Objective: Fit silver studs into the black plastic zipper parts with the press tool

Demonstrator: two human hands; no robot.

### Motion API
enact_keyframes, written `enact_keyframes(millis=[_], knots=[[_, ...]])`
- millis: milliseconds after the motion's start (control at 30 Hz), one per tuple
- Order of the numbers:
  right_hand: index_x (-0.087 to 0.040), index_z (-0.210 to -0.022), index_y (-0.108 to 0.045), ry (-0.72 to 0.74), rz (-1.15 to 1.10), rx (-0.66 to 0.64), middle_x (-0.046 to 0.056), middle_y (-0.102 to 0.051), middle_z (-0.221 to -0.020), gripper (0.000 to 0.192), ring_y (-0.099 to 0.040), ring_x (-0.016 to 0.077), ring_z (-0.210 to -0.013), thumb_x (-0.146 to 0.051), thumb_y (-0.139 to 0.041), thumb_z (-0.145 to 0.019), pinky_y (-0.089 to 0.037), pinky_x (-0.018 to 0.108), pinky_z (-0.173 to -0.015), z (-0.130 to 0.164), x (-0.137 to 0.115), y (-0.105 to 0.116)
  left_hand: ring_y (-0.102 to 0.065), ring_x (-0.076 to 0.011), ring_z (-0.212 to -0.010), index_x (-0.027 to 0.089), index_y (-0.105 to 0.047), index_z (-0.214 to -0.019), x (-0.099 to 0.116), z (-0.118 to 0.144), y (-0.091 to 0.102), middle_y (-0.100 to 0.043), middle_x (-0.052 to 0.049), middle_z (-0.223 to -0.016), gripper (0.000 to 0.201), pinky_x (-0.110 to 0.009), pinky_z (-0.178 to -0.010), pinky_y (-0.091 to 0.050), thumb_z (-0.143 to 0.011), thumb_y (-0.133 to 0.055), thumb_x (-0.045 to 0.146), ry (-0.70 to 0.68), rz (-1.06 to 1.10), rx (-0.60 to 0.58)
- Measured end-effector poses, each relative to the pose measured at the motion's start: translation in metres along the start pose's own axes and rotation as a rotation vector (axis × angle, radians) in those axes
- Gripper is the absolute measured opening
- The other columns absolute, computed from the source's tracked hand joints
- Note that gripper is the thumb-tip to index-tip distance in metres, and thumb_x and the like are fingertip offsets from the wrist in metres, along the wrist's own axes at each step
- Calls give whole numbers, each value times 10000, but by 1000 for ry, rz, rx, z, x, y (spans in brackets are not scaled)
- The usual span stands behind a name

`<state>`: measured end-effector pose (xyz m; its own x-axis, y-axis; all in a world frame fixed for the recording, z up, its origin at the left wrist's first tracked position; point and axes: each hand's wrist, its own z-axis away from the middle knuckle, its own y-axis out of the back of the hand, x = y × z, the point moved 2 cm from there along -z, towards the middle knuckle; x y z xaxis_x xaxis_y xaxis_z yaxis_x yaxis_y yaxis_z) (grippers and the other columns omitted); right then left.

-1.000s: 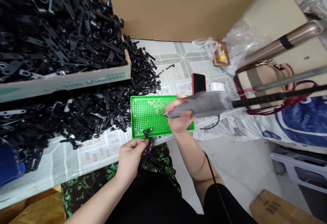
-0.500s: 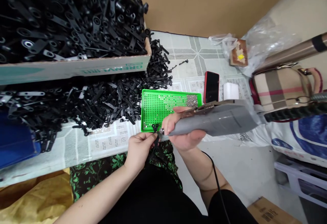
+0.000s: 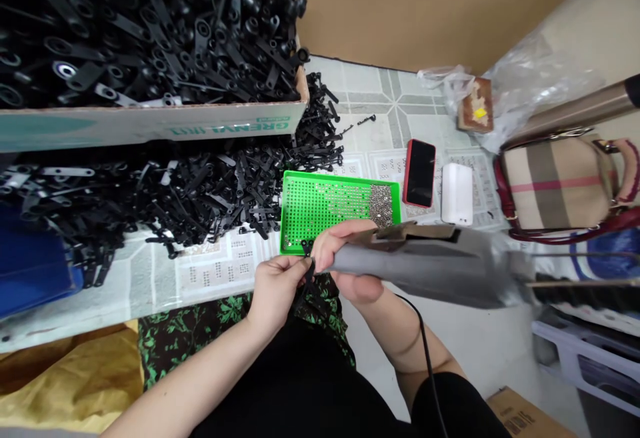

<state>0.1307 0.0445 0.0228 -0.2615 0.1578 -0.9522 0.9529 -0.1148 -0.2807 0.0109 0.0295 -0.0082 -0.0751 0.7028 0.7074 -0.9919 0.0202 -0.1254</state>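
My left hand point(image 3: 277, 286) pinches a small black plastic part point(image 3: 309, 271) at the near edge of the green tray point(image 3: 286, 215). My right hand point(image 3: 350, 261) is wrapped round a grey electric screwdriver point(image 3: 415, 261), which lies nearly level with its tip pointing left at the black part. The tip itself is hidden behind my right fingers. Small metal screws point(image 3: 381, 203) are heaped at the tray's right end, and more sit scattered in its holes.
A cardboard box point(image 3: 240, 121) heaped with black plastic parts stands at the back left, with a pile of loose ones point(image 3: 215, 191) before it. To the right are a red-cased phone point(image 3: 420, 173), a white block point(image 3: 457, 193) and a checked handbag point(image 3: 555, 181). A blue bin point(image 3: 40, 265) stands left.
The screwdriver's back end has swung down and toward me, uncovering more of the white block and the screws. My left hand keeps its pinch. The whole view has shifted slightly.
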Motion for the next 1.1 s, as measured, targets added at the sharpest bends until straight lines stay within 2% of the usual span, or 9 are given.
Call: enact_keyframes(millis=[100, 233, 300, 400, 500, 633, 767, 967, 1100], knots=[[-252, -1043, -566, 75, -43, -135, -52, -572, -571, 625, -534, 116, -453, -698, -658, -615, -503, 278, -474, 2, 6, -2, -390, -94, -442, 158, -640, -461, -1, 0, 1, -517, 30, -416, 209, -240, -462, -290, -565, -728, 317, -14, 17, 0], [-242, -1056, -578, 138, -67, -152, -58, -561, -549, 581, -506, 103, -413, -695, -591, -693, -459, 255, -420, -5, 2, -6, -385, -91, -446, 153, -660, -490, -3, 0, 1, -523, 30, -428, 215, -240, -466, -292, -555, -758, 333, -1, 42, -1], [-244, -1057, -585, 195, -56, -67, -64, -540, -512, 574, -480, 102, -377, -716, -515, -737, -432, 254, -387, -14, -6, -1, -410, -94, -457, 152, -675, -521, -4, 1, 0, -560, 17, -463, 239, -237, -472, -315, -554, -775, 365, 17, 59, 5], [-272, -1030, -587, 328, 30, 192, -84, -493, -464, 548, -437, 100, -338, -729, -479, -748, -407, 258, -369, -31, -18, 19, -487, -118, -502, 154, -694, -579, -6, 2, -2, -611, -5, -523, 296, -243, -505, -386, -550, -790, 433, 40, 75, 26], [-275, -933, -578, 313, 120, 378, -90, -467, -451, 530, -419, 97, -328, -744, -521, -695, -371, 260, -355, -47, -14, 43, -531, -146, -528, 158, -682, -557, -8, 2, -4, -608, -14, -518, 358, -263, -523, -436, -555, -780, 502, 51, 42, 40], [-259, -891, -562, 254, 69, 417, -88, -474, -448, 511, -414, 97, -318, -726, -545, -683, -342, 265, -348, -55, 3, 57, -556, -158, -539, 158, -674, -540, -9, 1, -7, -657, -45, -571, 397, -266, -497, -443, -587, -760, 543, 49, 16, 11], [-256, -886, -553, 254, 75, 426, -91, -485, -447, 508, -422, 96, -314, -719, -550, -679, -348, 265, -354, -55, 10, 60, -574, -152, -559, 152, -700, -590, -9, 1, -7, -706, -66, -653, 391, -258, -507, -464, -564, -785, 534, 57, 51, 1], [-247, -928, -560, 311, 72, 394, -85, -485, -478, 474, -430, 94, -332, -682, -525, -741, -358, 258, -358, -51, 11, 58, -597, -154, -556, 141, -707, -602, -7, 2, -9, -706, -69, -637, 411, -258, -509, -490, -518, -806, 531, 82, 73, 30], [-236, -923, -555, 380, 225, 568, -58, -541, -585, 359, -511, 105, -449, -567, -580, -786, -461, 283, -480, -39, 11, 47, -612, -160, -544, 146, -691, -610, -9, 2, -11, -688, -42, -590, 395, -271, -519, -515, -533, -802, 517, 76, 80, 61]])
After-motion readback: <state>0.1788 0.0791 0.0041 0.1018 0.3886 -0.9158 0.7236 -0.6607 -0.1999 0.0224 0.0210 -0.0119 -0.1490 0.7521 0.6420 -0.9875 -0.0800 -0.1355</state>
